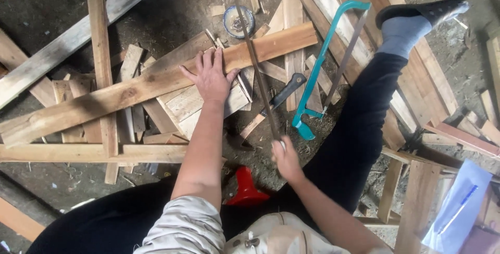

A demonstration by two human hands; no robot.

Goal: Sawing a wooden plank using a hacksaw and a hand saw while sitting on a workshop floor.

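My left hand (211, 77) lies flat, fingers spread, on a long wooden plank (130, 90) that runs diagonally across a heap of boards. My right hand (285, 157) grips the handle end of a hand saw (255, 66); its thin blade reaches up and crosses the plank just right of my left thumb. My right leg (359, 124) in dark trousers stretches out, with a grey sock and black slipper (422, 11) resting on boards.
A teal hacksaw (325, 61) lies on the boards right of the blade. A small round tin (238, 21) sits on the dirt floor beyond the plank. A red object (245, 189) stands by my lap. Scrap planks lie all round; papers with a pen (458, 209) at lower right.
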